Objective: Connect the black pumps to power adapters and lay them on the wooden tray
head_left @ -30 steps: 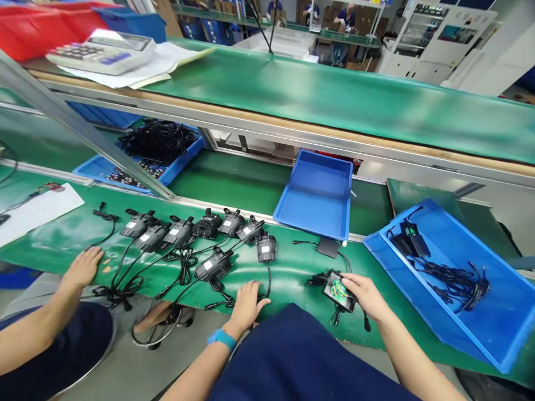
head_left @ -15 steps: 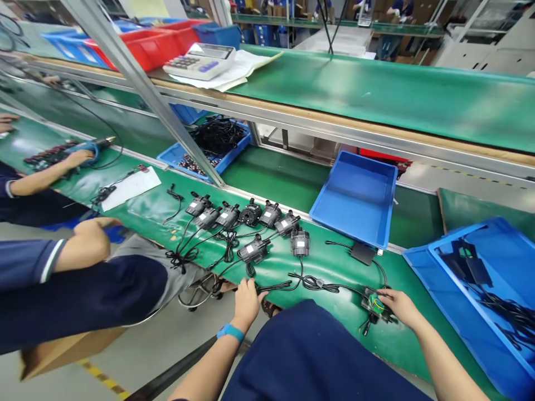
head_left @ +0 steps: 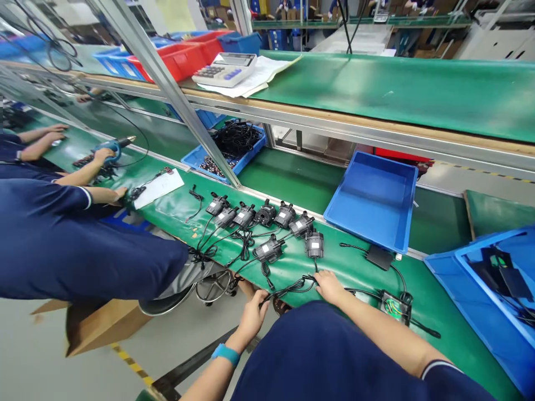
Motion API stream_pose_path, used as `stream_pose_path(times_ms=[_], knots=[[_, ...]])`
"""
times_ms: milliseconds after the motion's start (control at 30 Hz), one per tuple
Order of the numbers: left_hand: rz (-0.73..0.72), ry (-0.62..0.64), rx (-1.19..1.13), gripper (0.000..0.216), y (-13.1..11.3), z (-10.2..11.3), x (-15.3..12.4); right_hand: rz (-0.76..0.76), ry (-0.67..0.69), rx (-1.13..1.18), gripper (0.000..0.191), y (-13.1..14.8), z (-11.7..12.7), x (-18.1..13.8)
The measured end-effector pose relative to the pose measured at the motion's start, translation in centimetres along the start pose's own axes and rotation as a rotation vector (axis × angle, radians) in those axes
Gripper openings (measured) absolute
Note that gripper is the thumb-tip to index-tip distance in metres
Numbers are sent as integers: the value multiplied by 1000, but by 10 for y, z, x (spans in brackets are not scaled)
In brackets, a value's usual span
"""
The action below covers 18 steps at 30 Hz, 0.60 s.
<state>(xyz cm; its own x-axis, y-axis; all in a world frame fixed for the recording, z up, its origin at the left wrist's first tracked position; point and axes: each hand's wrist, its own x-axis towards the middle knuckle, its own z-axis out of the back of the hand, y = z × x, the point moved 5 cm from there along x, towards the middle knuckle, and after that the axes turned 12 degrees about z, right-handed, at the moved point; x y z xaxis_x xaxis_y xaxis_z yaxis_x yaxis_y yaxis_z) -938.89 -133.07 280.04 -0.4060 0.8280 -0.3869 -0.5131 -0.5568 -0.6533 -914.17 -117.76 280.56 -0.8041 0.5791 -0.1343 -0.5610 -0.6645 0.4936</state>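
Observation:
My left hand (head_left: 252,315) is closed at the bench's front edge around one end of a black cable (head_left: 288,289). Further along that cable, my right hand (head_left: 330,286) pinches it just below a black pump (head_left: 314,245) with a white label. Several similar pumps stand in a row to the left, and one labelled pump (head_left: 268,249) lies in front of them with its cord curled. Right of my right forearm sits an open black housing (head_left: 395,308) showing a green board and wires. A flat black box (head_left: 379,257) on a lead lies behind it.
An upright blue tray (head_left: 370,200) leans at the back. At right, a blue bin (head_left: 480,295) holds black parts and cables. Another blue tray (head_left: 253,159) of cables stands beyond a metal post (head_left: 179,103). Co-workers sit at left, one hand on a blue power tool (head_left: 112,151).
My right hand has left the open housing and moved left to the cable below the pump. My left hand stays at the cable's end. The view has shifted toward the left.

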Motion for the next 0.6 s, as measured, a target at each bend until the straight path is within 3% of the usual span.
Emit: stream_pose_path(times_ms=[100,233,300,400,500,600], knots=[[13,32,-167,34,-19,5,-14,24,-24,45,25,-5,10,-6],[1,60,-380,44,-55,16,-18,-68,-189,95,38,-9,26,-38],[-93,-33,-334,41,-73,30,-17,-292,-418,282,47,-25,30,-75],[-223,-184,-287,37,-93,53,-13,-774,-807,519,52,-59,23,-167],[-160,-131,-315,38,-103,59,-5,-1143,-970,576,66,-78,10,-258],[-100,-28,-366,38,-119,50,-7,-1302,-1081,742,66,-97,5,-302]])
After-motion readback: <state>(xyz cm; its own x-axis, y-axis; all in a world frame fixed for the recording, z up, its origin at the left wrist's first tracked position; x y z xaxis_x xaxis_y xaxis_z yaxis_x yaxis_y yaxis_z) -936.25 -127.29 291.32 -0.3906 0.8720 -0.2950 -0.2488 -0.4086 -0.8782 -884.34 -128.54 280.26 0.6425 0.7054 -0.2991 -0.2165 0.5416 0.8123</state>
